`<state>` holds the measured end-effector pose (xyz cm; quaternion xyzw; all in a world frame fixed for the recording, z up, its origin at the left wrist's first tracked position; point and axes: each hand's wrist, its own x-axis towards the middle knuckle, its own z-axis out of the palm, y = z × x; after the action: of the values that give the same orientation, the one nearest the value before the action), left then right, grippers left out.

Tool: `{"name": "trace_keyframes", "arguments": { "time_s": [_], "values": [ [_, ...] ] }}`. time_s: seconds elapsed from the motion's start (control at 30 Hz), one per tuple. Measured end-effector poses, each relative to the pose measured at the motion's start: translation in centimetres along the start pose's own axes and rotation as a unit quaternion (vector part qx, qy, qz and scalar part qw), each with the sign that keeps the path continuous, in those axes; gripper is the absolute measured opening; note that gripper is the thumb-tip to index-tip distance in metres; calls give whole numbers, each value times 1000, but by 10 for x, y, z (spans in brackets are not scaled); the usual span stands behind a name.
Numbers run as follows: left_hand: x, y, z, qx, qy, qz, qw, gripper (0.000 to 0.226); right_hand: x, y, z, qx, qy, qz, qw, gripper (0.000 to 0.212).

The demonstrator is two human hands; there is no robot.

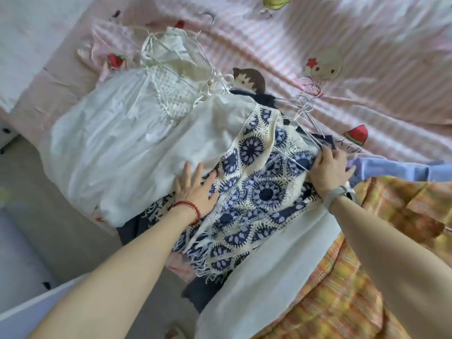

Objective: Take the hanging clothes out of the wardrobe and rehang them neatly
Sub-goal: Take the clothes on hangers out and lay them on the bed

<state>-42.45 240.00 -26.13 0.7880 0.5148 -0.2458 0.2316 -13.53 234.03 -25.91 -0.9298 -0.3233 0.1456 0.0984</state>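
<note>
A bedroom: clothes (244,182) piled on cartoon-print bedsheet (342,33)

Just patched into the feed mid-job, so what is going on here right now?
A person leans over a heap of clothes on wire hangers lying on a pink striped cartoon bedsheet. The left hand, fingers straight, presses flat on the blue-and-white crochet-patterned garment beside a white cotton dress. The right hand grips that garment's shoulder near its thin wire hanger. Nothing is rehung yet.
</note>
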Motion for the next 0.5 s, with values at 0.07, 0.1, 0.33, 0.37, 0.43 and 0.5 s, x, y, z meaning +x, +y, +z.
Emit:
{"name": "trace_keyframes", "arguments": {
  "time_s": [0.07, 0.1, 0.33, 0.37, 0.43, 0.5],
  "values": [
    [2, 0, 2, 3, 16, 1, 1000, 59, -4, -4, 6, -18, 11, -35, 999, 32],
    [1, 0, 0, -7, 26, 4, 1000, 58, -5, -8, 7, -32, 4, -51, 998, 37],
    [-40, -21, -41, -51, 140, -4, 989, 49, -45, -74, -12, -42, -35, -231, 971, 49],
    [-52, -29, -46, -54, 166, -12, 985, 48, -58, -88, -16, -35, -36, -260, 964, 49],
    [-84, -49, -54, -61, 214, -44, 974, 47, -88, -117, -24, -15, -40, -317, 947, 49],
    [-122, -74, -59, -56, 250, -86, 963, 47, -126, -149, -32, 1, -56, -371, 927, 48]
  ]
}}
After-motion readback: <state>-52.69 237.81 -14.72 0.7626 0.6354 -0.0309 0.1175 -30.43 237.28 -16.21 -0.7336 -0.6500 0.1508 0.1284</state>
